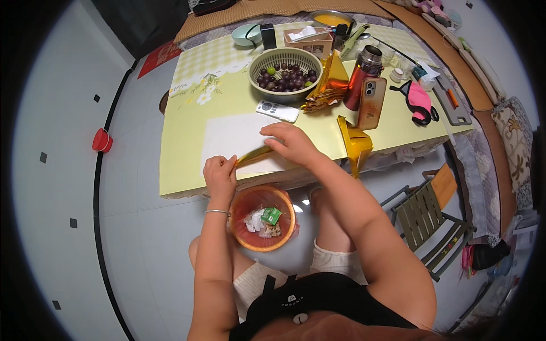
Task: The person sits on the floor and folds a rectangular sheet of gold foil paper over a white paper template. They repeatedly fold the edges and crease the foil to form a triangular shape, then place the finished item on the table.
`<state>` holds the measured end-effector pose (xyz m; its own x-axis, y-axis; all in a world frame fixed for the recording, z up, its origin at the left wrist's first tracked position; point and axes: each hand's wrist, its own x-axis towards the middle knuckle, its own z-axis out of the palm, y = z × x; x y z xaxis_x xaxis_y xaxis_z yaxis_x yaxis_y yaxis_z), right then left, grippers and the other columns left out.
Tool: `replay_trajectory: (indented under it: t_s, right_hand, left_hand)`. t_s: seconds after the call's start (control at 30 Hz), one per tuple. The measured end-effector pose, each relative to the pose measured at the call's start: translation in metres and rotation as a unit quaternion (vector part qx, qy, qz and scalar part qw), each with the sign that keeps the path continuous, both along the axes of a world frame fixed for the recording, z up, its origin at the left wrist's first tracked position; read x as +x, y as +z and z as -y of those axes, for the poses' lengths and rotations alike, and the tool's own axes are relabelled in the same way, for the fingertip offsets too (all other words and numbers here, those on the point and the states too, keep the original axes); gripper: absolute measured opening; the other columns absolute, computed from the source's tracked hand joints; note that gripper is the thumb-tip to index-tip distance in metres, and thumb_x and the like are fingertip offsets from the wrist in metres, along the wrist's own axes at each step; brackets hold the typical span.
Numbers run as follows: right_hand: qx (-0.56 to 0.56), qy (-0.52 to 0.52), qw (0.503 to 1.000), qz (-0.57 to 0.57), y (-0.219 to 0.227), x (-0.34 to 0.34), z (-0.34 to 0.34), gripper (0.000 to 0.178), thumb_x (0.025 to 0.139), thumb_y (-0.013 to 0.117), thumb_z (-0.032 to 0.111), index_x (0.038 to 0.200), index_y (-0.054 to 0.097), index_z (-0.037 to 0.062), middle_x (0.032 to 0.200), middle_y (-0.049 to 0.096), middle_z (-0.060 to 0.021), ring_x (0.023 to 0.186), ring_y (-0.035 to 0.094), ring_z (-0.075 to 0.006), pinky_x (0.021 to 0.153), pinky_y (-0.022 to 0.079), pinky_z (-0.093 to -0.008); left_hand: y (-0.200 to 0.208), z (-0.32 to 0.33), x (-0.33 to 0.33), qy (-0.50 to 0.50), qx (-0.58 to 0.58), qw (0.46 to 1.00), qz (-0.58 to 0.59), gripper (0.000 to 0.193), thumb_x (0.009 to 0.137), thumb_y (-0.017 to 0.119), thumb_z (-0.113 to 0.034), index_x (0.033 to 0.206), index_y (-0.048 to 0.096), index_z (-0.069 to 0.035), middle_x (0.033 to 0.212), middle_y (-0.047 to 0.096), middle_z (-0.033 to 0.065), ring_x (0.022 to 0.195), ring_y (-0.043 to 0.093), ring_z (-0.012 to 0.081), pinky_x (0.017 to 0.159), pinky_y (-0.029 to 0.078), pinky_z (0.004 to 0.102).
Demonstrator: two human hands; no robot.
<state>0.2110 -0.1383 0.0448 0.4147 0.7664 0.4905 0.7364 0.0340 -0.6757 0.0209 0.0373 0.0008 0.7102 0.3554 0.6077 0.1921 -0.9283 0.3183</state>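
Observation:
My left hand (220, 175) is closed at the near edge of the table, pinching one end of a folded strip of gold foil paper (254, 154). The strip slants up to the right, over a white sheet of paper (227, 132). At its far end is my right hand (293, 143), thumb and fingers apart, the thumb by the foil. A gold folded foil piece (357, 146) hangs at the table edge right of that hand. More folded gold foil (330, 85) is stacked behind, beside a red thermos (364, 77).
Beyond my hands are a white remote control (277, 111), a colander (255, 85) of grapes and a propped phone (372, 103). A pink-and-black eye mask (419, 102) lies further right. Below the table edge stands an orange-rimmed waste bin (261, 248); a folding chair (424, 219) is at the right.

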Motion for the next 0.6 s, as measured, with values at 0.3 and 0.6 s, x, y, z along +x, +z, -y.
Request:
replay_trajectory:
  t_s: [0.3,0.6]
  right_hand:
    - [0.097,-0.013,0.995,-0.015,0.077,-0.037,0.032,0.023,0.09,0.069,0.016,0.11,0.072,0.0042,0.11,0.072,-0.0114,0.102,0.068,-0.0261,0.09,0.053,-0.0365]
    - [0.087,-0.352,0.93,-0.063,0.09,0.024,0.159,0.016,0.091,0.068,0.013,0.097,0.067,-0.0017,0.086,0.07,-0.0078,0.075,0.063,-0.0127,0.069,0.051,-0.0278]
  left_hand:
    - [-0.004,-0.01,0.007,-0.031,-0.04,0.999,0.017,0.02,0.082,0.072,-0.006,0.101,0.077,-0.012,0.085,0.058,0.008,0.083,0.056,0.027,0.074,0.046,0.039]
    - [0.012,-0.017,-0.008,-0.037,-0.005,0.998,-0.045,0.044,0.076,0.077,-0.022,0.116,0.07,-0.007,0.103,0.061,0.0097,0.108,0.054,0.0316,0.103,0.035,0.0523]
